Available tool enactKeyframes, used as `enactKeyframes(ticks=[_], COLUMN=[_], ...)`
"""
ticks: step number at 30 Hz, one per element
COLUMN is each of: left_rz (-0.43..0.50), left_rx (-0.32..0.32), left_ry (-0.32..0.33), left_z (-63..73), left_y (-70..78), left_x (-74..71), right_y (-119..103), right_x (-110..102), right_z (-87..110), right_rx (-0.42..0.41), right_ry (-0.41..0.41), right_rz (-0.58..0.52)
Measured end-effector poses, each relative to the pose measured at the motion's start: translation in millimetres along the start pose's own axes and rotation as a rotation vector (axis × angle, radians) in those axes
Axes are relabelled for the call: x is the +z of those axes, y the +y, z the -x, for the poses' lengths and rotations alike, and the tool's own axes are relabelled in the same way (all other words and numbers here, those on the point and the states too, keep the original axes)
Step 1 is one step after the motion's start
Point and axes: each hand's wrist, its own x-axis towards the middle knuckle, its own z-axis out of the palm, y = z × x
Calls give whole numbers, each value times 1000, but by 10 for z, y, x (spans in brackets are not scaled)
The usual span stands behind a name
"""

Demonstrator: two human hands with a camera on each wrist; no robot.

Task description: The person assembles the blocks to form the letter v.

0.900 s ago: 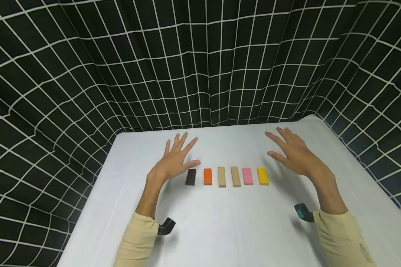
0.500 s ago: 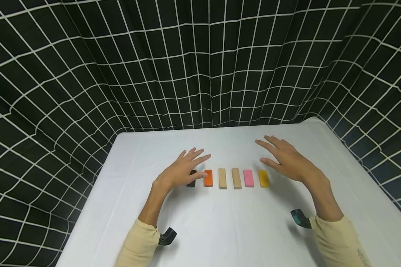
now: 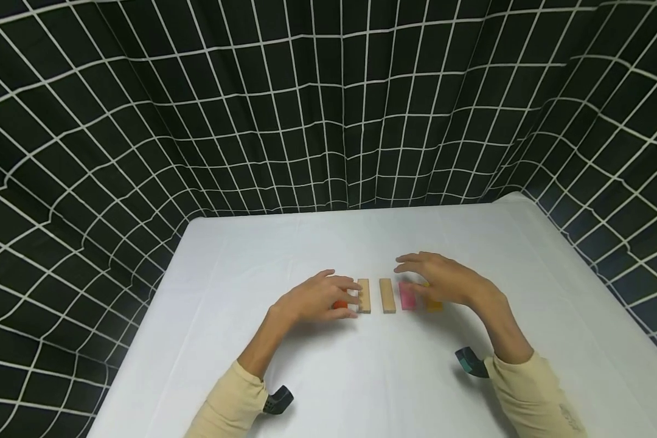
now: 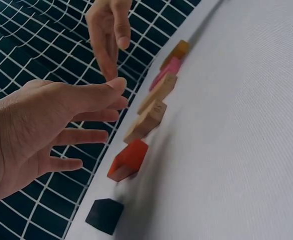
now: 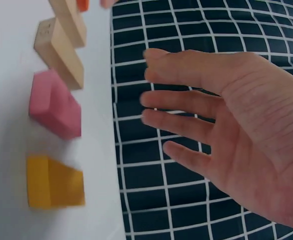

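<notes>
My left hand (image 3: 314, 299) hovers over the left of a row of small blocks, hiding the black block (image 4: 105, 216) in the head view and most of the orange block (image 4: 128, 160). Its fingertips reach over the left wooden block (image 3: 364, 297), and it holds nothing. To its right lie a second wooden block (image 3: 387, 295), a pink block (image 5: 55, 104) and a yellow block (image 5: 55, 182). Above the pink and yellow ones my right hand (image 3: 442, 278) hangs with relaxed fingers, partly covering both. In both wrist views the hands are apart from the blocks.
A white cloth-covered table (image 3: 328, 377) carries the row. Dark curtains (image 3: 339, 109) with a white grid stand behind it and at both sides. Each sleeve end has a dark wrist camera, one at left (image 3: 278, 400) and one at right (image 3: 471, 362).
My left hand has moved right and nearer, from beside the black block to over the orange one. My right hand has moved left and nearer, over the pink and yellow blocks. The blocks have stayed put.
</notes>
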Motion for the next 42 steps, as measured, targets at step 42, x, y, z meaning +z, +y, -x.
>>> enactKeyframes(ticks=[42], left_rz=[-75], left_rx=[-3], left_ry=[-64], left_z=[-127], left_y=[33], left_x=[193], right_y=[-8], right_x=[290], right_z=[-124], right_rx=[-149], right_ry=[-250], right_rz=[-88])
